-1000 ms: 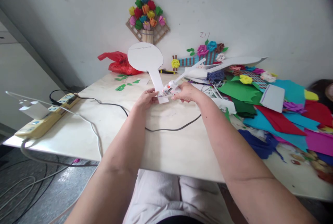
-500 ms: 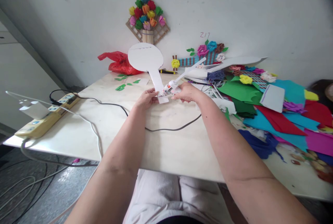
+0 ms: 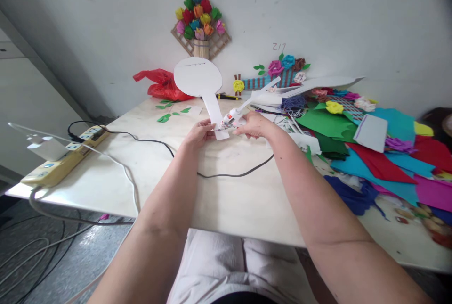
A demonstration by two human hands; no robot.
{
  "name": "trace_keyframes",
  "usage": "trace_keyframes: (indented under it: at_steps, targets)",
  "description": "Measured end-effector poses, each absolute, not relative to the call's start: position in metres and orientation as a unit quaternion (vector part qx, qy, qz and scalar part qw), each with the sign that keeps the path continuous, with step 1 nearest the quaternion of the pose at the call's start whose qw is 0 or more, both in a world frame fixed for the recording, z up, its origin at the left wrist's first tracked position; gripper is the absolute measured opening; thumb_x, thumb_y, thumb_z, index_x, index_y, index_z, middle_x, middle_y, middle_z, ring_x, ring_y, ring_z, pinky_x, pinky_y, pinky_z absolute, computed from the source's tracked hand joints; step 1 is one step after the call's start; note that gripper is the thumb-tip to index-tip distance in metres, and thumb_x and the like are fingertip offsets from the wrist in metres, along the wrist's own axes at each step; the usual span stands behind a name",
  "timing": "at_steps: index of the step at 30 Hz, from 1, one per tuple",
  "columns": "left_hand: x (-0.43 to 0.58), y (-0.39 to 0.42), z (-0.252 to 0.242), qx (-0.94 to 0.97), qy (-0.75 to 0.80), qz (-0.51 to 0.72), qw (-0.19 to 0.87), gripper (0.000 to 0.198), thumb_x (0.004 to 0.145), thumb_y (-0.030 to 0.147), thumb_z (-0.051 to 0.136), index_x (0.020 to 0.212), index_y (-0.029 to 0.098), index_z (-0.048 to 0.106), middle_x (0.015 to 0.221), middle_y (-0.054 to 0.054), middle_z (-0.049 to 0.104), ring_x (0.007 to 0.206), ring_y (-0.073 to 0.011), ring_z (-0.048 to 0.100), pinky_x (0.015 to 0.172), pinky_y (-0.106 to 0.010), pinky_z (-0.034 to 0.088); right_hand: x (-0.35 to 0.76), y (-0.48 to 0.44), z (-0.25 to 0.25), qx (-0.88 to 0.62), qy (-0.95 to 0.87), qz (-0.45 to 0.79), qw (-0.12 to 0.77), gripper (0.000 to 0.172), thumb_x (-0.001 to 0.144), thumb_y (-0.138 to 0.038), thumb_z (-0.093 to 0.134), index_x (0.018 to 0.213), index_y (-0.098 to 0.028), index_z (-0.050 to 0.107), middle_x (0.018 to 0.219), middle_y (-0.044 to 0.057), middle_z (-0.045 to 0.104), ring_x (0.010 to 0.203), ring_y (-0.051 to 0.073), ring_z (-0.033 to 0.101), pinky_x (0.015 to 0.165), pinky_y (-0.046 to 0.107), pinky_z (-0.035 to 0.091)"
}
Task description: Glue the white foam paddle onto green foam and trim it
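Pinches a white card [image 3: 197, 77] near its lower end at twelve o'clock, with left hand [image 3: 204, 134] narrowed on its edge — and grips a glue gun [image 3: 229, 119] in curled fingers of the right hand [image 3: 254, 125], tip touching or just beside the card, cannot tell which. On the wall [image 3: 335, 16] toward eleven, a slatted vase [image 3: 201, 49] full of colourful flowers [image 3: 197, 16]. At ten, a red bag [image 3: 164, 87] with contents hidden. Underneath, a pale table [image 3: 243, 205] — with a power strip [image 3: 60, 167] at nine, coloured sheets [image 3: 326, 125] at three. Speckled floor [image 3: 83, 240] at eight.
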State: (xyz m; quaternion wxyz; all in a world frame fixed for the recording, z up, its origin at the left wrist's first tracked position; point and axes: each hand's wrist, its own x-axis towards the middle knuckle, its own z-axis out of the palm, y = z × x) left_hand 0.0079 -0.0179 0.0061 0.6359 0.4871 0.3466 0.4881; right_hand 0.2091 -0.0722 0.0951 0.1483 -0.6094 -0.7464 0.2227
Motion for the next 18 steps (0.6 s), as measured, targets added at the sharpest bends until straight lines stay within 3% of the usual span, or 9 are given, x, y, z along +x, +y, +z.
trace_keyframes:
  at_steps: [18]
  targets:
    - [0.0075,-0.0183,0.0068,0.480,0.348,0.492,0.638,0.036,0.074,0.014,0.065,0.110,0.009,0.062,0.084,-0.011,0.071,0.056,-0.0150,0.065,0.057,-0.026,0.055,0.2125,-0.0717,0.0937,-0.594,-0.740,0.257,0.182,0.024,0.069,-0.029,0.069,0.087,-0.013,0.065,0.044,-0.004,0.050,0.036,0.007,0.043,0.039,0.018,0.035]
